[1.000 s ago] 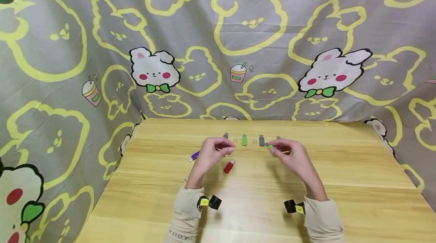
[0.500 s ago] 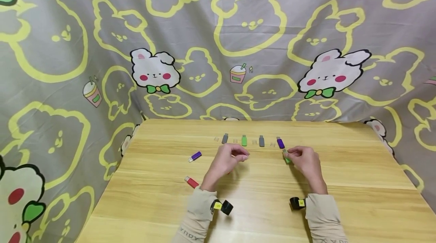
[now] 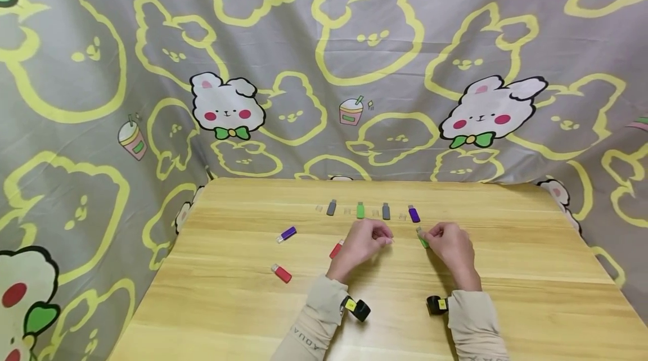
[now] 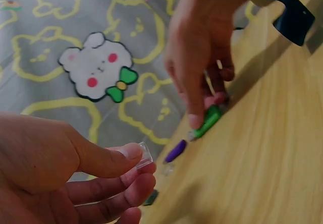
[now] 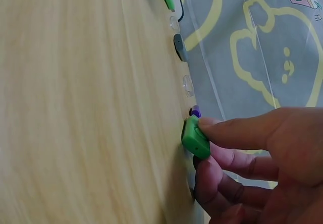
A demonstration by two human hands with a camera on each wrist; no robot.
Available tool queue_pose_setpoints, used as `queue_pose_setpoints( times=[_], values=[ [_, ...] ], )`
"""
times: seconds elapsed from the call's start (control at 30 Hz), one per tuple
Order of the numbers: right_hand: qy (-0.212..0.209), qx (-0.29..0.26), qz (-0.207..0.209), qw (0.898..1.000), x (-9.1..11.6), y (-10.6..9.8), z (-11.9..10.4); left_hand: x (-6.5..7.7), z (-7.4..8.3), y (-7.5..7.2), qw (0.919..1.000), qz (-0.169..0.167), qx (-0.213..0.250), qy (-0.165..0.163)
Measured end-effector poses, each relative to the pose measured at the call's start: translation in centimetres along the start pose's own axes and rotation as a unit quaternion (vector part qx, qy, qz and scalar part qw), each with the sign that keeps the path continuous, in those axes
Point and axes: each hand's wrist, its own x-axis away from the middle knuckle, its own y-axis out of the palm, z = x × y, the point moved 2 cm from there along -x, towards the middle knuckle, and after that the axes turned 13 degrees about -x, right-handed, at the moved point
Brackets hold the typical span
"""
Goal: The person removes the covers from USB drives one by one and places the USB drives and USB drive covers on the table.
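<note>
Between thumb and fingers my right hand (image 3: pixel 453 248) pinches a green USB flash drive (image 5: pixel 195 137), close over the table in the head view. My left hand (image 3: pixel 365 242) holds a small clear plastic cap (image 4: pixel 145 156) by its thumb and fingertip. Just beyond the right hand lies a purple flash drive (image 3: pixel 414 213) with a clear cap (image 3: pixel 402 217) beside it. To its left, in the same row, are a grey flash drive (image 3: pixel 386 211), a green one (image 3: pixel 360 210) and another grey one (image 3: pixel 331 207), each with a clear cap on its left.
On the left side of the wooden table (image 3: pixel 212 305) lie a purple flash drive (image 3: pixel 287 234) and a red flash drive (image 3: pixel 282 273). Another red drive (image 3: pixel 336 249) is partly covered by the left forearm. A patterned curtain (image 3: pixel 283 141) stands behind the table.
The right hand has brought the green drive rightward and nearer, below the row. My left hand has moved right toward it, uncovering the red drive at the left.
</note>
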Motion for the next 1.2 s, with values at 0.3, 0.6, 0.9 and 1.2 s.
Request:
queue_pose_setpoints(
  times=[0.3,0.6,0.9,1.2],
  values=[
    [0.003,0.007,0.005,1.0,0.2,-0.3,0.0,-2.9,1.5,2.7,0.9987,-0.023,-0.046,0.004],
    [-0.025,-0.003,0.033,0.999,0.4,-1.5,0.2,-4.4,2.9,4.9,0.9887,-0.039,-0.144,0.009],
    [-0.03,-0.007,0.027,0.999,0.1,-1.9,0.4,-4.5,2.9,5.2,0.9873,-0.023,-0.157,0.0],
    [-0.05,-0.015,0.031,0.998,0.4,-1.5,-0.8,-3.0,1.6,2.5,0.9964,-0.005,-0.083,0.014]
  ],
)
